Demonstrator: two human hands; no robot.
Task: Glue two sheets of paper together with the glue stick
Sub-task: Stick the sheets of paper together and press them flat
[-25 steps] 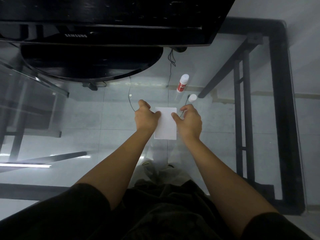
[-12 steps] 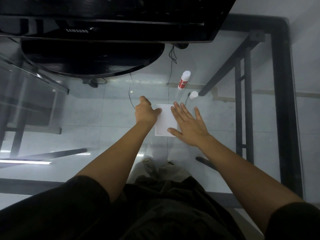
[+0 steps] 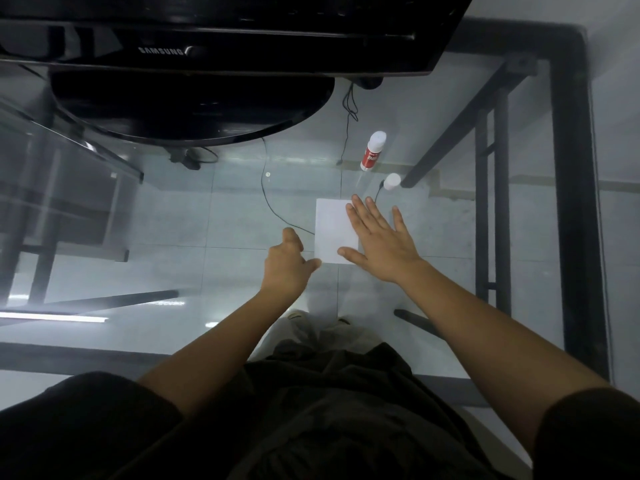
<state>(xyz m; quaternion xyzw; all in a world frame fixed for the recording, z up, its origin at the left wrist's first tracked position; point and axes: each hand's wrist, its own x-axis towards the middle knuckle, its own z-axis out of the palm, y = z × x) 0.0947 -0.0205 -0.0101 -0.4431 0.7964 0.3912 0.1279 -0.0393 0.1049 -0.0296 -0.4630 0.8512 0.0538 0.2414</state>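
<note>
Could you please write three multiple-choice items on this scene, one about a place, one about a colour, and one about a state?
1. Where does the glue stick stand relative to the paper?
A. Beyond it, toward the monitor
B. Nearer the person than it
C. On top of it

2. What colour is the glue stick's label?
A. Blue
B. Red
C. Green

3. How is the right hand posed?
A. Closed in a fist
B. Pinching the cap
C. Flat, fingers spread, on the paper

Answers: 1 A, since it stands farther up the glass table than the sheet. 2 B, since a red band shows below its white top. 3 C, since the open palm lies on the sheet's right side, while the cap sits apart, untouched.
</note>
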